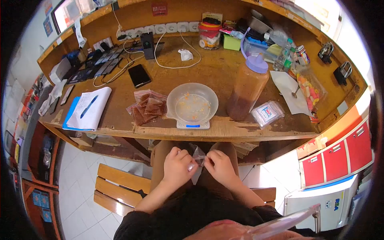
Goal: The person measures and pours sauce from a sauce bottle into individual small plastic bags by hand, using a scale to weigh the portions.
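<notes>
Over my lap, below the desk edge, I hold a small clear plastic bag [198,156] between both hands. My left hand [178,167] is curled closed at the bag's left side, and my right hand [220,166] pinches its right edge. Nothing can be made out inside the bag. In front of my hands a round translucent bowl [172,112] with orange crumbs sits on a small digital scale [193,125]. To its left lies a pile of small bags of reddish-brown powder [148,107]. A large squeeze bottle [245,92] with a purple lid stands on the right, partly filled with brown contents.
A pack of clear bags [269,113] lies right of the bottle. A notebook with a pen [89,107], a black phone [139,76] and several more phones [98,64] are on the left. Cables cross the desk [168,46]. A wooden bench [120,186] is below.
</notes>
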